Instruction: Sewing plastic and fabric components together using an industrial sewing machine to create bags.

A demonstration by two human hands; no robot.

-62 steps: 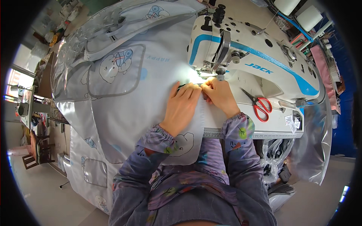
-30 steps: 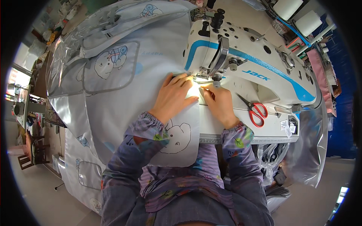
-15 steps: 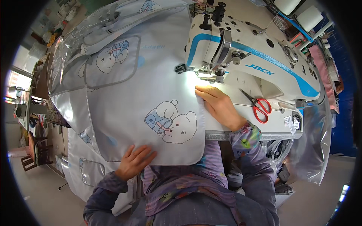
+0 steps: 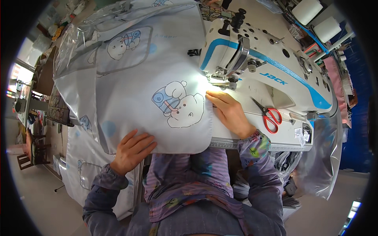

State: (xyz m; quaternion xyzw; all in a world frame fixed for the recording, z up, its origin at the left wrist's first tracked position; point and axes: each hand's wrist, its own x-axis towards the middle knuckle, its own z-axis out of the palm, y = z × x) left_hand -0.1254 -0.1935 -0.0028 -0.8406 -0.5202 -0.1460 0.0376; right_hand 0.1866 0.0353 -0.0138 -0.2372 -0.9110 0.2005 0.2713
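A pale blue fabric piece (image 4: 157,78) with a printed cartoon bear (image 4: 179,104) lies spread over the sewing table. My left hand (image 4: 132,151) rests flat on its near left corner, fingers apart. My right hand (image 4: 228,112) lies on the fabric's right edge, fingertips close to the presser foot (image 4: 228,82) of the white and blue sewing machine (image 4: 267,67). Neither hand grips anything.
Red-handled scissors (image 4: 269,116) lie on the machine bed to the right of my right hand. More printed fabric in clear plastic (image 4: 90,31) is piled at the far left. White thread cones (image 4: 319,17) stand at the back right. A clear plastic bag (image 4: 327,157) hangs off the table's right.
My left hand left the needle area and moved down to the fabric's near left corner. The fabric was turned and shifted, so the bear print now lies beside the presser foot.
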